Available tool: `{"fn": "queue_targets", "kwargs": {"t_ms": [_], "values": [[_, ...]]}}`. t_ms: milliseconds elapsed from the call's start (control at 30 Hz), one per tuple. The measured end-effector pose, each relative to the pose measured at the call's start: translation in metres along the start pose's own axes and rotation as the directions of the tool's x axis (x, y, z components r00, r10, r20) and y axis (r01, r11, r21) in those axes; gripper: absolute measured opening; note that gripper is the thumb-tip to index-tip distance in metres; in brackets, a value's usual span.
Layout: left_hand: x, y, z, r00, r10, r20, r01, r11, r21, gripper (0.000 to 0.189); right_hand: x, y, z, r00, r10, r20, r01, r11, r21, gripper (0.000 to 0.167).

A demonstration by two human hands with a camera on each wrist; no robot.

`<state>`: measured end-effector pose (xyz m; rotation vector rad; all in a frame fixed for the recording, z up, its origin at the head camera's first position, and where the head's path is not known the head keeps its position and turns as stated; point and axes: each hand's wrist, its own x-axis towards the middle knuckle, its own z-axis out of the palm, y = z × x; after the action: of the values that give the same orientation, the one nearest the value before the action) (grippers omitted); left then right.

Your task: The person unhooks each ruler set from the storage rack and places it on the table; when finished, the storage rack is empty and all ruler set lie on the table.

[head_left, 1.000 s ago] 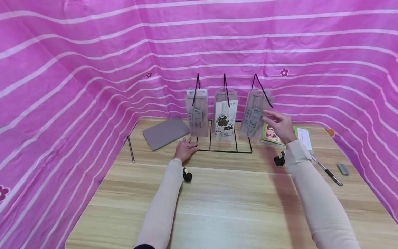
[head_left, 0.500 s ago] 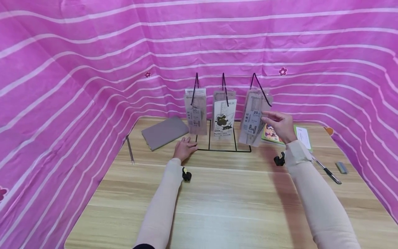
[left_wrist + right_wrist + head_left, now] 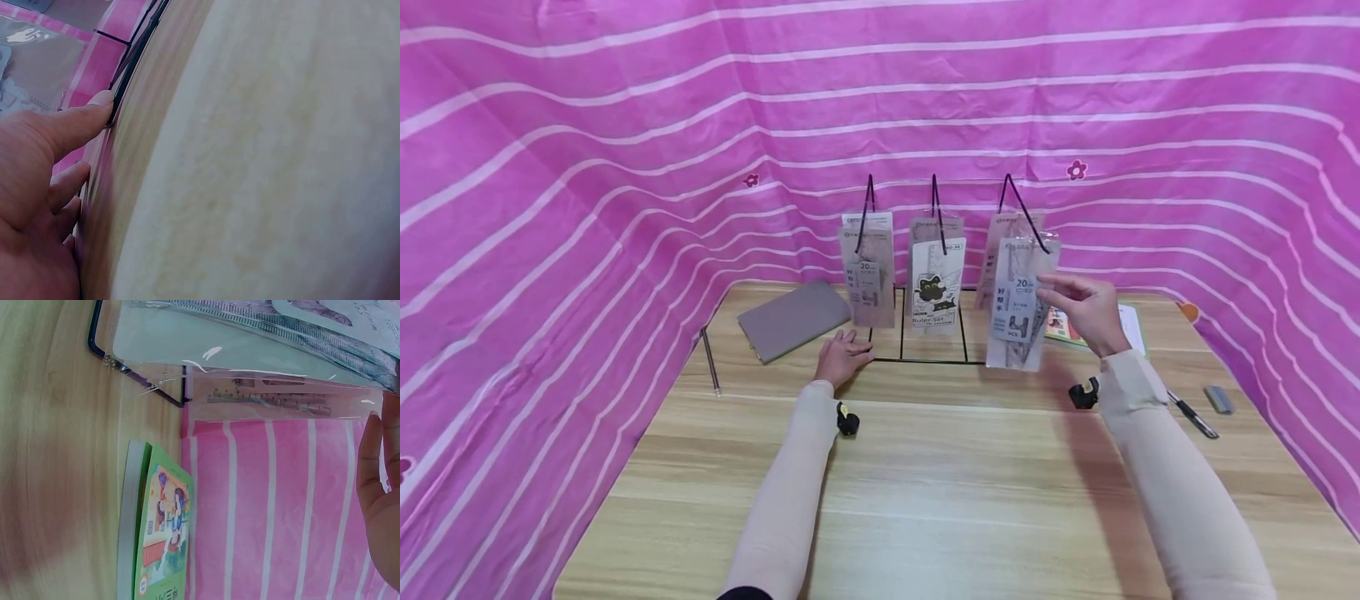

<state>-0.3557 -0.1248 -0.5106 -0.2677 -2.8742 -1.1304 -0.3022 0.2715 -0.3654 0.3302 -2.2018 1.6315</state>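
My right hand (image 3: 1093,312) pinches the right edge of a clear-bagged ruler set (image 3: 1017,308) that hangs at the front end of the right hook. Behind it on that hook is another ruler set (image 3: 992,229). The black wire rack (image 3: 934,360) stands on the table, with ruler sets on each of its hooks. On the middle one, a cat-printed ruler set (image 3: 937,287) is in front; the left one bears grey-labelled ruler sets (image 3: 867,279). My left hand (image 3: 842,358) lies by the rack's front left corner, its thumb (image 3: 94,112) touching the base wire, fingers relaxed.
A grey notebook (image 3: 793,321) lies left of the rack, a pencil (image 3: 710,362) further left. To the right are a green-covered book (image 3: 165,531), partly behind my right hand, a pen (image 3: 1192,415) and a grey-blue eraser (image 3: 1219,399). A pink striped cloth (image 3: 880,100) surrounds the table.
My right hand has drawn the front ruler set forward along the right hook, apart from the one behind, which now shows. My left hand has stayed at the rack's base.
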Motion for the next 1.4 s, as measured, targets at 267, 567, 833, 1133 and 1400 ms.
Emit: {"fn": "queue_targets", "kwargs": {"t_ms": [267,567,833,1133,1400], "values": [[0.000,0.001,-0.001,1.000,-0.006,0.019,0.007,1.000,-0.022,0.035,-0.012,-0.004,-0.005,0.999,-0.050,0.004,0.050,0.998,-0.032,0.030],[-0.001,0.004,-0.004,0.999,-0.015,0.037,0.015,1.000,0.007,0.036,-0.030,-0.014,-0.010,0.998,-0.062,0.017,0.063,0.997,-0.053,0.030],[-0.002,0.006,-0.004,0.999,-0.016,0.035,0.015,1.000,0.010,0.035,-0.042,-0.007,-0.019,0.998,-0.058,0.013,0.059,0.997,-0.052,0.030],[0.001,0.003,-0.002,0.999,-0.003,0.043,0.002,1.000,0.009,0.036,-0.058,0.004,-0.031,1.000,-0.020,0.007,0.020,0.996,-0.089,0.033],[0.001,0.001,-0.001,0.999,0.008,0.035,-0.009,0.999,0.036,0.036,-0.067,0.009,-0.036,0.971,0.236,0.038,-0.239,0.966,0.096,0.036]]}}
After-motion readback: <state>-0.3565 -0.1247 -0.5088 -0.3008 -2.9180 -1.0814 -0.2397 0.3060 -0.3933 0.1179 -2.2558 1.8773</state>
